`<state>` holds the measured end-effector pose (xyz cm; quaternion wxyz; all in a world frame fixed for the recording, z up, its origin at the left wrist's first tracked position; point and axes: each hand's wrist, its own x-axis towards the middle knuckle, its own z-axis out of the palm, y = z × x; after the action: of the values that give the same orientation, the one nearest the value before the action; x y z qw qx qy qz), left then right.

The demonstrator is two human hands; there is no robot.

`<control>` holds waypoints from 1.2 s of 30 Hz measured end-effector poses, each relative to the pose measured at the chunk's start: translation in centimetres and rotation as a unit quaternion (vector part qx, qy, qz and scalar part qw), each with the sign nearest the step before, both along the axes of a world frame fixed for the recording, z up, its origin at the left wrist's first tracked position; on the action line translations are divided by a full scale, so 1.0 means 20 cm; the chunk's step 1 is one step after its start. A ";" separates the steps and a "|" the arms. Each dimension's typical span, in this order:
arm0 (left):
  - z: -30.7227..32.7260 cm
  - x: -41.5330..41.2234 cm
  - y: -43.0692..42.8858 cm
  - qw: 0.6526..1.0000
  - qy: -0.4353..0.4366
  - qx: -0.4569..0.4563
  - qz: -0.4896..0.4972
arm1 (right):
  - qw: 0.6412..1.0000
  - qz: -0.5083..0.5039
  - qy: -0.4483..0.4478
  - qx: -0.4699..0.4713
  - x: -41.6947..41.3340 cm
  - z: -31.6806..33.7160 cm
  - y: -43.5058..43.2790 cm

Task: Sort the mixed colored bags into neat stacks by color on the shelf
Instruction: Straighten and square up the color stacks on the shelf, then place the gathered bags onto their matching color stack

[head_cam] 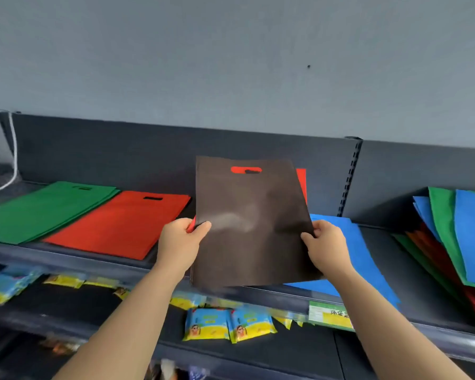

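Observation:
I hold a dark brown bag [250,220] upright over the shelf [99,263]. My left hand [180,244] pinches its left edge and my right hand [325,246] pinches its right edge. A red bag [301,182] lies behind the brown one, showing at the handle slot, the right edge and by my left thumb. On the shelf lie a green stack [44,209] at the left, a red stack [121,223] beside it, and a blue stack [348,237] partly hidden under the held bags.
A mixed pile of blue, green, red and orange bags [450,239] leans at the far right of the shelf. Below, a lower shelf holds yellow-blue packets [228,323]. A price label [329,315] sits on the shelf front. A white cable [13,165] hangs at the far left.

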<state>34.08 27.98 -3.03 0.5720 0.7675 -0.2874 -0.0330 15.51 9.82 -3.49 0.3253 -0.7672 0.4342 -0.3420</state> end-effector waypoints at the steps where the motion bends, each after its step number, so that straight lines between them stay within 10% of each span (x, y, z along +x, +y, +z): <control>1: 0.01 0.05 0.05 1.000 -0.003 -0.005 0.007 | 1.000 0.000 -0.003 0.011 0.06 -0.01 0.03; 23: 0.01 0.77 0.34 0.998 0.022 -0.060 0.007 | 0.997 -0.012 0.046 0.058 0.68 -0.21 0.14; 36: 0.19 1.17 0.42 0.991 0.023 -0.126 -0.038 | 0.929 -0.102 0.341 -0.098 0.84 -0.21 0.27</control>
<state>57.40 36.42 0.68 0.6688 0.6770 -0.3050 -0.0364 32.35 15.14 -7.75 0.0444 -0.8171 0.5594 -0.1318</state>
